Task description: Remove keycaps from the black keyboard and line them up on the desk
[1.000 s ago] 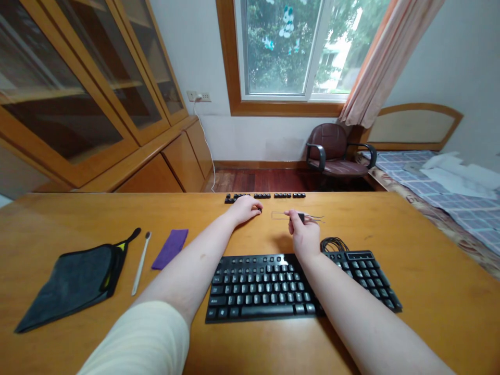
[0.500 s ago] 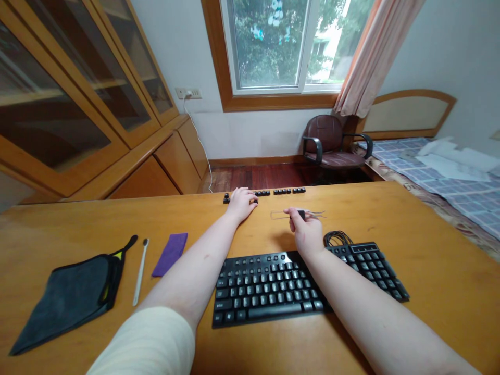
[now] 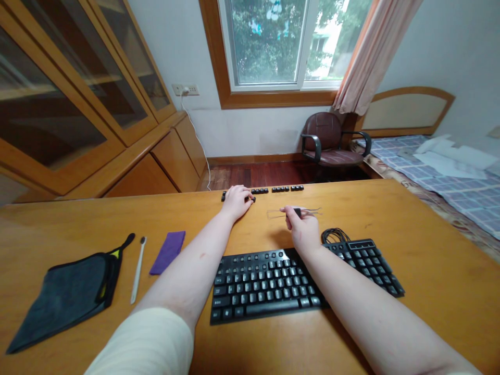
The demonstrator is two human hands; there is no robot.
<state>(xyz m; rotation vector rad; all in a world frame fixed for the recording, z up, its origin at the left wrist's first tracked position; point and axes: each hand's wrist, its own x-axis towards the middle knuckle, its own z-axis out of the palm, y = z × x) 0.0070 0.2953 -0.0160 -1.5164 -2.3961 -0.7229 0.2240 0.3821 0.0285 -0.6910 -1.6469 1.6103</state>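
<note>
A black keyboard (image 3: pixel 273 284) lies on the wooden desk (image 3: pixel 429 281) in front of me. Near the desk's far edge runs a row of loose black keycaps (image 3: pixel 279 189). My left hand (image 3: pixel 236 200) rests on the left part of that row, fingers curled and pinching a keycap at their tips. My right hand (image 3: pixel 302 226) hovers just behind the keyboard, closed on a thin wire keycap puller (image 3: pixel 292 212) held level above the desk. The keyboard's coiled black cable (image 3: pixel 334 235) lies beside my right hand.
On the left of the desk lie a dark grey pouch (image 3: pixel 66 291), a slim white brush (image 3: pixel 137 268) and a purple cloth (image 3: pixel 167 251). Beyond the desk stand a brown armchair (image 3: pixel 330 143), glass-door cabinets (image 3: pixel 78 99) and a bed (image 3: pixel 449 177).
My left hand has moved a little further out onto the keycap row and pinched a keycap. My right hand still holds the wire puller in about the same spot. My head turned slightly.
</note>
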